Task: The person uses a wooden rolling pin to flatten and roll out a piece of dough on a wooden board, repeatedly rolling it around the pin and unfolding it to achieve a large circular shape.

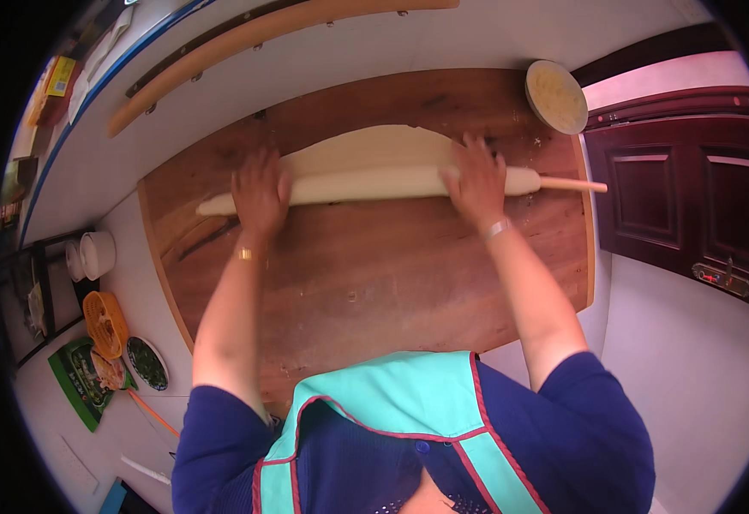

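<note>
A long rolling pin (573, 184) lies across the far part of a wooden board (357, 291). Pale dough is wrapped round it as a thick roll (368, 184), and only its right end pokes out bare. Beyond the roll spreads a thin flat dough sheet (374, 147) with a curved far edge. My left hand (260, 195) is on the left part of the roll, fingers stretched forward and slightly blurred. Toward the roll's right end, my right hand (479, 182) rests on top with its fingers spread. Neither hand's fingers curl round the pin.
A bowl of pale powder (556, 97) stands at the board's far right corner. Along the wall runs a wooden rod (254, 43). At right is a dark red door (683, 188). To the left are an orange basket (105, 324), a bowl of greens (146, 362) and a green package (79, 381).
</note>
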Tool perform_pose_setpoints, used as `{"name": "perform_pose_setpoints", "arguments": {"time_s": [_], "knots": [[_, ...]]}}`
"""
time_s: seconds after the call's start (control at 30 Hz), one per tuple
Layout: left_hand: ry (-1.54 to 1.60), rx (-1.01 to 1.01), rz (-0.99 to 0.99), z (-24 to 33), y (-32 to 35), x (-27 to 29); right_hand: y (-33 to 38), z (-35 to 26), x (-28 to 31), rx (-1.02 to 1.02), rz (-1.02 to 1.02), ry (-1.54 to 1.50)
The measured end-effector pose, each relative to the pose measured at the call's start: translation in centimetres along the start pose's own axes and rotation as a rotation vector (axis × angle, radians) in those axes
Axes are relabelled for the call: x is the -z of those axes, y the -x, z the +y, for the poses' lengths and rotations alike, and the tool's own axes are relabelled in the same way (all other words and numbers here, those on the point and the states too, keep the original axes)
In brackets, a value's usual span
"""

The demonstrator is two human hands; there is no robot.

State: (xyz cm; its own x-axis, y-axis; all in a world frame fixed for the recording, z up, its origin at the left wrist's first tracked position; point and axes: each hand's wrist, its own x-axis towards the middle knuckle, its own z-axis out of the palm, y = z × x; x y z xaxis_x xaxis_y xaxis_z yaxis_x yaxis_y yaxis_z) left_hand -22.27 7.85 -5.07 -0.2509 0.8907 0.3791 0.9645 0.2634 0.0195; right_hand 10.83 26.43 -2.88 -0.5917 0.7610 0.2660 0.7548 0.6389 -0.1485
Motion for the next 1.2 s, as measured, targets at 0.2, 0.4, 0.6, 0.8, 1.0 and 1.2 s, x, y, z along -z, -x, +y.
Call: {"name": "perform_pose_setpoints", "arguments": {"time_s": [0.2,0.4,0.6,0.8,1.0,1.2], "knots": [[0.294,-0.05,-0.308,1.5,5.2,4.8,9.8,1.8,0.2,0.224,-0.228,-0.357],[0.441,-0.35,-0.387,5.2,-0.4,3.3,6.3,3.1,3.7,0.02,-0.306,-0.369],[0.552,-0.417,-0.23,9.8,-7.4,0.5,9.7,5.9,5.0,-0.145,-0.034,-0.266],[0.521,-0.634,-0.133,10.4,-8.1,1.2,12.0,1.3,3.5,-0.102,-0.143,-0.344],[0.231,-0.357,-0.488,11.2,-5.6,2.2,14.1,-3.8,4.6,-0.001,-0.198,-0.452],[0.539,-0.485,-0.263,14.2,-0.9,2.5,17.6,-6.8,5.0,0.043,-0.273,-0.476]]}}
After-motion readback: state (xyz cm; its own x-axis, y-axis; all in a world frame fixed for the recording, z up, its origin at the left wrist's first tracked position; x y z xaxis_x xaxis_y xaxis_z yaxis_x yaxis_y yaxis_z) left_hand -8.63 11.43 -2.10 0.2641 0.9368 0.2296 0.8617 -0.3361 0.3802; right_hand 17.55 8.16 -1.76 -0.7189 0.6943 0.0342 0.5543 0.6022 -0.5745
